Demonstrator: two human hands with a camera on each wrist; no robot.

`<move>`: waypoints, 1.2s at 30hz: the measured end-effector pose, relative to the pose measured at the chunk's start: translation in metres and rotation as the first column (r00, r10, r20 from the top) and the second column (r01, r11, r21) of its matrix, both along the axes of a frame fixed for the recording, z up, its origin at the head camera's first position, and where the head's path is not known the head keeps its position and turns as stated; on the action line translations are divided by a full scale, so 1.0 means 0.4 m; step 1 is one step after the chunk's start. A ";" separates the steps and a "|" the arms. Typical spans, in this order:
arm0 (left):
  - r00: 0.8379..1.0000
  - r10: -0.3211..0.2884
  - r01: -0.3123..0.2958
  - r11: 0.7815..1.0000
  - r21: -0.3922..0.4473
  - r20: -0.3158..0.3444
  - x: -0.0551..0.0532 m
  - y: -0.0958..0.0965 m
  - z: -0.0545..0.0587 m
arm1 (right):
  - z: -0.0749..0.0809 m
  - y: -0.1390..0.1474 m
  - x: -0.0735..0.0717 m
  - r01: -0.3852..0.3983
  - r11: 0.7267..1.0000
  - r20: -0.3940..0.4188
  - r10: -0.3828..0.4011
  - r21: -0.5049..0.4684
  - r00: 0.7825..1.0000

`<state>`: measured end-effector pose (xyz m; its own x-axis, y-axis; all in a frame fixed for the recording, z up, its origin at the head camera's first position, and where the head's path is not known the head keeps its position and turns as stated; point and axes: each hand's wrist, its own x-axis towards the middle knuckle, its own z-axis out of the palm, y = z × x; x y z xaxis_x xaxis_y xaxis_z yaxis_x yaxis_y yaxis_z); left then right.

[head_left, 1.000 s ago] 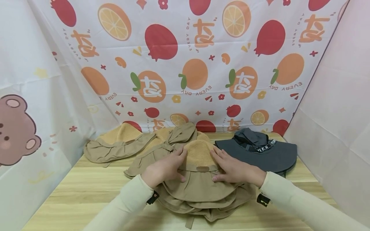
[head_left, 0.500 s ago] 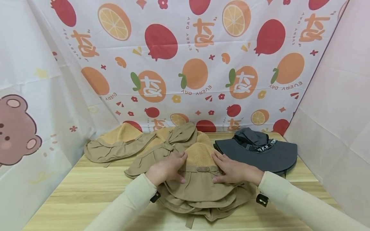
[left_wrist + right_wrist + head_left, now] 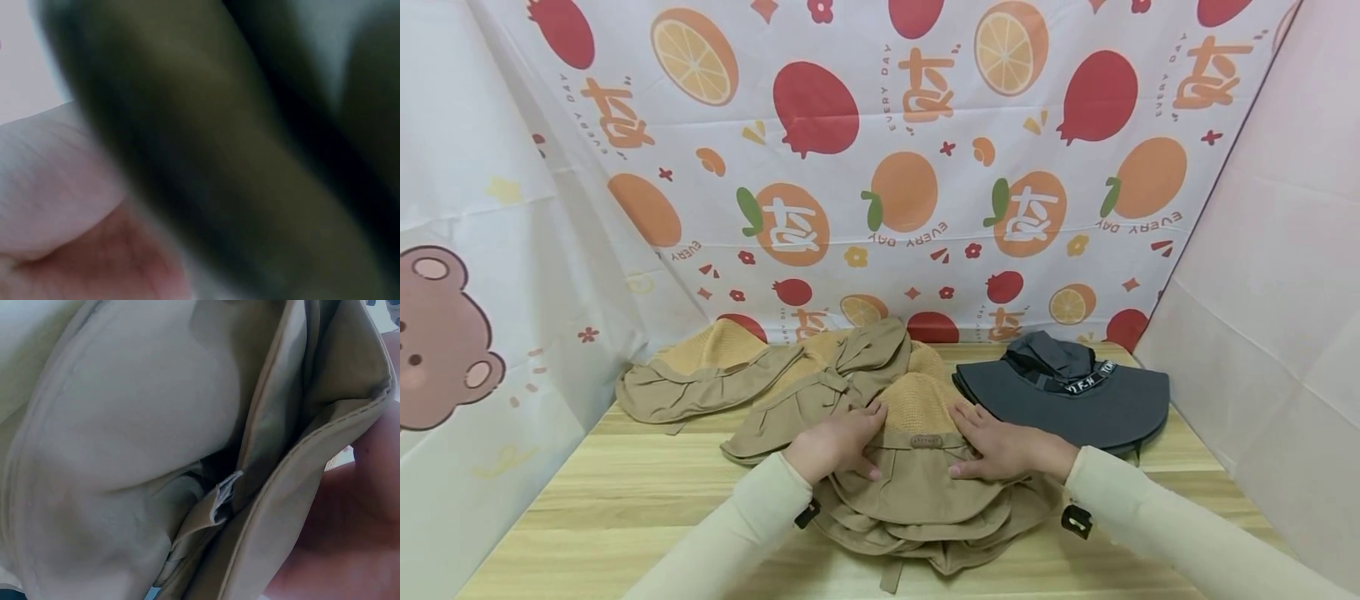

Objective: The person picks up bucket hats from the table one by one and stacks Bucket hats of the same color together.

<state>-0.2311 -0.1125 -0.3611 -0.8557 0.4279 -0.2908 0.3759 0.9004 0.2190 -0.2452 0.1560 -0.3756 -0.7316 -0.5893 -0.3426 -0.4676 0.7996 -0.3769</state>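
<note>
A tan sun hat [image 3: 917,479] with a knitted yellow crown and a small brown label tops a stack of similar hats at the table's front middle. My left hand [image 3: 842,444] rests on the left side of its crown, fingers extended, thumb on the brim. On the opposite side, my right hand [image 3: 1003,446] presses with spread fingers, its thumb also on the brim. Layered brims [image 3: 275,456] fill much of the right wrist view, with part of the right hand behind them. In the left wrist view, blurred tan cloth [image 3: 206,125] covers most of the left hand.
Behind the stack lie more tan hats [image 3: 805,408], and another tan hat [image 3: 707,387] sits at the back left. A dark grey wide-brimmed hat [image 3: 1067,400] is at the back right. Fabric walls border the wooden table [image 3: 625,492] at back and sides.
The crown of the top hat has sunk a little and its label now faces me more. Both hands have shifted slightly downward with it, staying on the hat.
</note>
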 end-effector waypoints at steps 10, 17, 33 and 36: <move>0.998 0.017 -0.016 1.000 -0.016 0.062 0.003 -0.003 -0.011 | -0.001 -0.010 0.002 -0.005 0.998 0.033 0.003 0.055 0.999; 0.998 -0.002 0.000 0.999 0.038 0.064 0.012 -0.023 -0.002 | 0.021 -0.002 0.002 -0.010 0.999 0.041 0.008 0.048 0.999; 0.993 0.047 -0.048 0.999 0.014 0.106 0.070 -0.035 0.064 | 0.082 0.009 0.035 0.000 0.997 0.087 -0.007 0.076 0.996; 0.993 0.051 -0.052 0.999 0.011 0.102 0.076 -0.039 0.062 | 0.084 0.006 0.043 -0.012 0.997 0.087 0.005 0.080 0.996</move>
<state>-0.2009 -0.1282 -0.3362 -0.8430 0.3882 -0.3724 0.3038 0.9149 0.2658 -0.2281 0.1582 -0.3420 -0.6920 -0.5636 -0.4510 -0.4430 0.8249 -0.3511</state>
